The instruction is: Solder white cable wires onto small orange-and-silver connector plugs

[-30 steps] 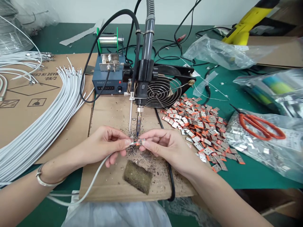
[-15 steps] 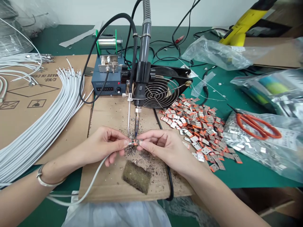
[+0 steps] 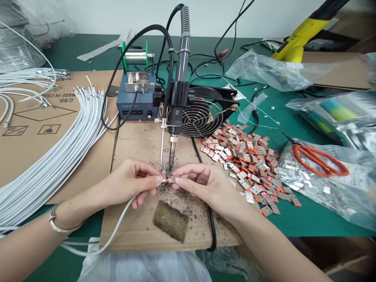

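Note:
My left hand (image 3: 136, 181) pinches a white cable (image 3: 119, 224) near its end; the rest of the cable loops down over the board's front edge. Between thumb and fingers of my right hand (image 3: 198, 181) is a small metal USB connector (image 3: 175, 178) with an orange part facing the cable end. Cable end and connector meet just under the tip of a soldering iron (image 3: 172, 154) held upright in a stand. Beside the iron, a thin metal solder feed tube (image 3: 162, 145) points at the same spot. Whether the tip touches the connector is too small to tell.
A brown sponge (image 3: 170, 221) lies in front of my hands. Right are a pile of USB connectors (image 3: 249, 160), orange-handled scissors (image 3: 320, 159) on a plastic bag, and a fan (image 3: 202, 117) behind. Left lies a bundle of white cables (image 3: 73, 152); behind stands a blue solder feeder (image 3: 135, 107).
The whole view has shifted slightly, with things sitting a little lower. Both hands keep their hold, and the iron tip now appears slightly higher relative to the connector.

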The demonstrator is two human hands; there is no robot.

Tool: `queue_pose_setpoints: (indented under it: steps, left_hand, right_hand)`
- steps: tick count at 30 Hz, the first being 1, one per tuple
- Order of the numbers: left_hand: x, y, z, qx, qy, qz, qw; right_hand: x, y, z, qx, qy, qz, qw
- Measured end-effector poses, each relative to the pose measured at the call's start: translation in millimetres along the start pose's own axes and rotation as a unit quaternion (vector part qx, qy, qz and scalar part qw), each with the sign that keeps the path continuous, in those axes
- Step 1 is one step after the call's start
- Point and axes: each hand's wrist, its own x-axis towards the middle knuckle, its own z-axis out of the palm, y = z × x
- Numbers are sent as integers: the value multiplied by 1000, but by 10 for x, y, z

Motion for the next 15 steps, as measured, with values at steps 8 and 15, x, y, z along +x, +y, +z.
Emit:
queue_pose_setpoints:
  steps: [8,15]
  left_hand:
    - [-5,13,3,2,1,1,1000]
    - [-29,19,2,3,-5,-4,1000]
  right_hand:
    - [-30,-13,-6,2,-9,-2,1000]
    - [-21,-9,-5,-8,-3,4,1000]
